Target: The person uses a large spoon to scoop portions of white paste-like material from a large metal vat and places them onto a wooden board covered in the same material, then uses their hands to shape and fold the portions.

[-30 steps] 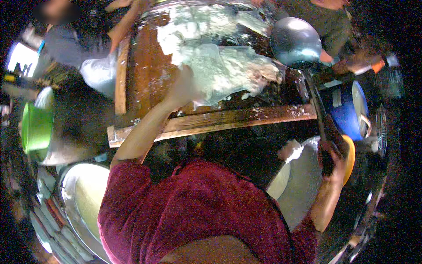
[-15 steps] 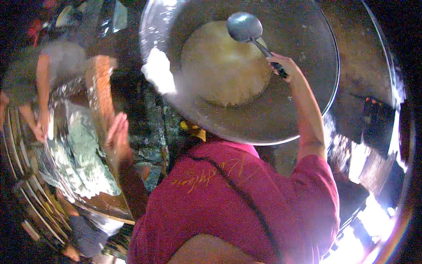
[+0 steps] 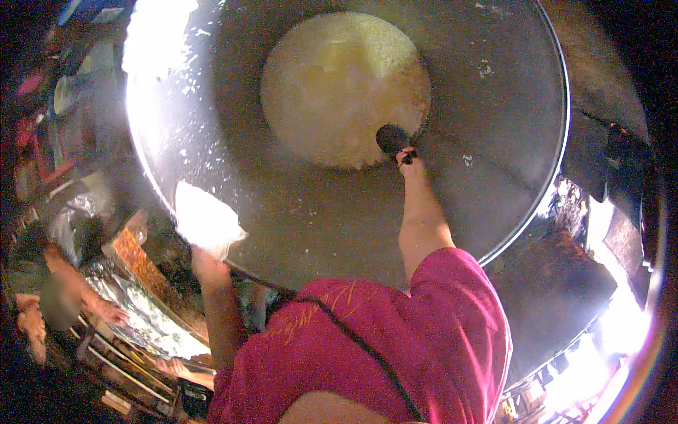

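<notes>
A huge metal wok (image 3: 494, 141) spreads out before me, with a pale yellowish, frothy liquid (image 3: 339, 92) in its bottom. My right hand (image 3: 408, 162) grips the short visible part of the handle of a ladle (image 3: 390, 138). The dark bowl of that ladle is over the near right edge of the liquid; I cannot tell whether it touches. At the wok's near left rim lies a white cloth (image 3: 207, 218). My left hand (image 3: 210, 261) is at the cloth's lower end, closed on it at the rim, its fingers mostly covered by the cloth.
Left of me, other people's hands (image 3: 109, 311) are around a low table with a shiny whitish sheet (image 3: 148, 311) on it. An orange-brown board (image 3: 152, 268) edges that table. On the right, beyond the wok, is a dark surface (image 3: 558, 297) with bright light behind it.
My left hand, earlier off the wok with its fingers stretched out, is now at the cloth on the rim. The ladle has come nearer and lower, its bowl turned. My view has shifted.
</notes>
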### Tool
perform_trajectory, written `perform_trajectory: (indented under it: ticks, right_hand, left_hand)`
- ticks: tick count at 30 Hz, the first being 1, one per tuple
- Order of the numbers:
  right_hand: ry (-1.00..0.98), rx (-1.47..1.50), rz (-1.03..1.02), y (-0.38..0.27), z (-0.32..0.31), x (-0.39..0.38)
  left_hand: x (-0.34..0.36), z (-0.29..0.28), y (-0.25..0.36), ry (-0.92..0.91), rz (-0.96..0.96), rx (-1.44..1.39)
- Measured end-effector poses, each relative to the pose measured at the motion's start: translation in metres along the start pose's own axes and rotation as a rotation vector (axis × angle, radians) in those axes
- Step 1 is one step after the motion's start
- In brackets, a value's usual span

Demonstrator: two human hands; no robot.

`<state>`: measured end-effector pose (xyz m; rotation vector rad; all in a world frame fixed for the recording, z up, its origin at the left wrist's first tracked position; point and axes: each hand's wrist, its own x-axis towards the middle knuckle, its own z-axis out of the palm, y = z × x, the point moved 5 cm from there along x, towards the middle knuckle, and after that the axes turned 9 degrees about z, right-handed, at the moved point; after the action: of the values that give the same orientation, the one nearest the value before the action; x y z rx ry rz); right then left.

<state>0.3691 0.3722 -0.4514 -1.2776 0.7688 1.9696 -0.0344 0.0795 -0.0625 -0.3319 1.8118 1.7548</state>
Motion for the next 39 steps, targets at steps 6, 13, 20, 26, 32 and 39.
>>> perform_trajectory:
  ticks: [6, 13, 20, 26, 32, 39]
  right_hand:
    - [-0.288, -0.039, 0.349, -0.067, -0.048, 0.072]
    - [-0.12, -0.651, -0.156, -0.041, 0.048, 0.036]
    - [0.001, -1.055, -0.487, -0.025, 0.138, -0.034]
    - [-0.392, -1.37, -0.339, 0.069, 0.274, -0.147]
    - [-0.463, -1.584, -0.097, 0.155, 0.304, -0.251]
    - [-0.374, -1.356, 0.166, 0.217, 0.221, -0.322]
  left_hand:
    - [0.016, -0.022, -0.001, 0.194, -0.003, -0.062]
    - [0.012, -0.051, -0.007, 0.292, -0.014, -0.08]
    - [0.013, -0.013, -0.015, 0.105, -0.189, -1.0]
    - [0.036, -0.045, -0.028, -0.059, 0.266, -0.115]
    - [0.0, -0.068, 0.031, 0.047, 0.581, -0.03]
    - [-0.041, -0.037, 0.083, -0.569, 0.385, -0.093]
